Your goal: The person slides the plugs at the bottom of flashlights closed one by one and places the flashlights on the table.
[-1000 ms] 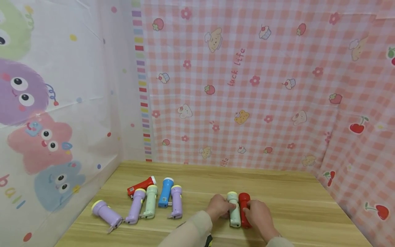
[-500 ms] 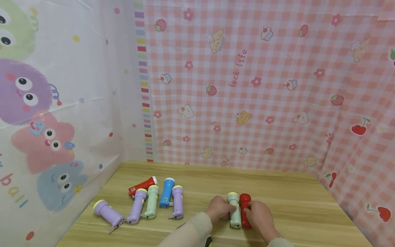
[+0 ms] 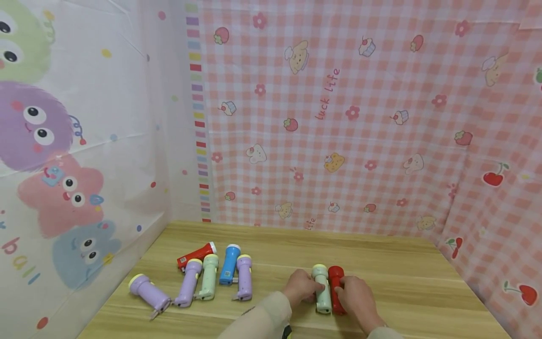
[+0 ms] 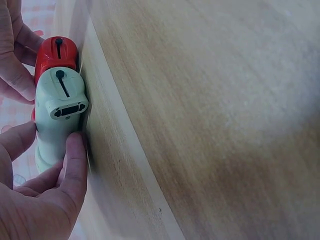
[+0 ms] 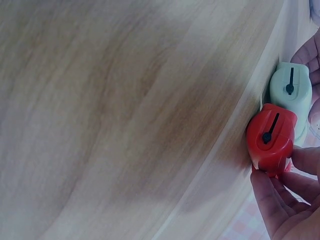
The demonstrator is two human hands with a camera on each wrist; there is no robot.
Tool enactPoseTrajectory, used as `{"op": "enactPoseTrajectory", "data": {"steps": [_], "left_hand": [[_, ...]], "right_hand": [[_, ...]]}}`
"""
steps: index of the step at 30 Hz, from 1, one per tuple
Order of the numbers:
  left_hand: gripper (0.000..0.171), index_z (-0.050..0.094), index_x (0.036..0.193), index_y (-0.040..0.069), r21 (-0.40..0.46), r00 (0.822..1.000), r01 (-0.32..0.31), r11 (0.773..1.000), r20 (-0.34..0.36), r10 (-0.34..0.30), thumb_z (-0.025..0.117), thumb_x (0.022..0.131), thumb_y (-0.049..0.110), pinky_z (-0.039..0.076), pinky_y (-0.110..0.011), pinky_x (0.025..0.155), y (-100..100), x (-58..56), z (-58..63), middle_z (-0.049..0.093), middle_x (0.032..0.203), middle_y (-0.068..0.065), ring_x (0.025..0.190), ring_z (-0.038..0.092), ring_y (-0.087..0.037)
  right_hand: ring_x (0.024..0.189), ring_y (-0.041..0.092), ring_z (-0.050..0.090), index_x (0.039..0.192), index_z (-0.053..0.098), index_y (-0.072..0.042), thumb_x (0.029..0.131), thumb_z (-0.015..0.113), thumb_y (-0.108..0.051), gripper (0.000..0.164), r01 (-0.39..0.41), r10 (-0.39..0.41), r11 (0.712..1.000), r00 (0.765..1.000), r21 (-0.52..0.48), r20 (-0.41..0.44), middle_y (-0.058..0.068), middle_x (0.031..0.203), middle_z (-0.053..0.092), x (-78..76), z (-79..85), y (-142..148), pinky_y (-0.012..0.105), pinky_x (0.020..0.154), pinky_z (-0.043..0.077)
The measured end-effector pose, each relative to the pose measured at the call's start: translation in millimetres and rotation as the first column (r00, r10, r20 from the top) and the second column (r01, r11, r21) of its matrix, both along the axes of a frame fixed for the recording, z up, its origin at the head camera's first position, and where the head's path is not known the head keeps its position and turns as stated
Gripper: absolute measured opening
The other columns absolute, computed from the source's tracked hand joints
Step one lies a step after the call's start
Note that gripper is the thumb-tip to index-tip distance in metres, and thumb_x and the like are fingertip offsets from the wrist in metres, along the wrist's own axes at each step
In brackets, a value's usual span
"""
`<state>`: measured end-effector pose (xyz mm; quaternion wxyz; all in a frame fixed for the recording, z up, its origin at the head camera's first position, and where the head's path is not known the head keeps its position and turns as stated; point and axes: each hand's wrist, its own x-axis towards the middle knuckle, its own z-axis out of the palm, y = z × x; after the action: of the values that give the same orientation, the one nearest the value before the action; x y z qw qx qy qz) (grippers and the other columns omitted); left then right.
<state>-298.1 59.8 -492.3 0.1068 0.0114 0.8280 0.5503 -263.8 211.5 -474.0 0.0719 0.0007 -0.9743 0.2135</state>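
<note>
Two small flashlights lie side by side on the table, their heads pointing to the back. My left hand (image 3: 299, 286) holds the mint green flashlight (image 3: 323, 301) from its left side, thumb on top. On its right, my right hand (image 3: 359, 299) grips the red flashlight (image 3: 336, 272), partly covering its body. In the left wrist view, the fingers of the left hand (image 4: 42, 205) pinch the mint body below its end cap with a black slot. The right wrist view has the right hand's thumb and fingers (image 5: 270, 200) around the red end.
On the left lie a red flashlight (image 3: 196, 255), a blue one (image 3: 230, 263), another mint flashlight (image 3: 209, 278) and purple flashlights (image 3: 149, 293), some with flaps folded out at the tail. Patterned cloth (image 3: 381, 141) hangs behind the wooden table (image 3: 406, 268) and at both sides.
The head view has shifted very slightly. Both hands keep their hold on the mint and red flashlights, which stay in place side by side.
</note>
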Motion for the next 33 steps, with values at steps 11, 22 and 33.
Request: {"op": "enactPoseTrajectory", "data": {"steps": [11,22,33], "left_hand": [[0.022,0.067,0.067,0.000,0.001,1.000,0.005,1.000,-0.012,-0.005,0.077,0.084,0.009,0.056,-0.028,0.056,-5,3.7,4.3,0.066,0.066,-0.004,0.058,0.064,-0.013],[0.024,0.066,0.068,0.001,-0.055,0.999,0.023,0.998,-0.033,-0.025,0.078,0.085,0.014,0.053,-0.028,0.054,-15,7.1,16.5,0.063,0.060,-0.005,0.053,0.061,-0.014],[0.015,0.073,0.082,0.002,-0.048,0.994,0.080,0.996,-0.076,-0.083,0.077,0.086,0.016,0.054,-0.026,0.057,-26,5.8,20.1,0.067,0.072,-0.007,0.056,0.061,-0.013]], "right_hand": [[0.069,0.020,0.052,0.099,0.070,0.004,0.089,0.070,-0.013,0.020,0.003,-0.003,1.000,1.000,-0.013,0.010,0.007,0.082,0.064,2.8,1.7,0,0.039,0.064,0.049],[0.069,0.020,0.049,0.093,0.070,-0.002,0.087,0.070,-0.013,0.013,0.005,-0.005,1.000,1.000,-0.015,-0.015,0.005,0.077,0.056,1.8,1.1,-2,0.037,0.062,0.044],[0.071,0.021,0.051,0.090,0.071,-0.001,0.085,0.073,-0.009,0.009,-0.013,0.014,1.000,0.998,0.009,-0.054,0.006,0.077,0.058,-0.1,-1.1,-4,0.042,0.065,0.047]]}}
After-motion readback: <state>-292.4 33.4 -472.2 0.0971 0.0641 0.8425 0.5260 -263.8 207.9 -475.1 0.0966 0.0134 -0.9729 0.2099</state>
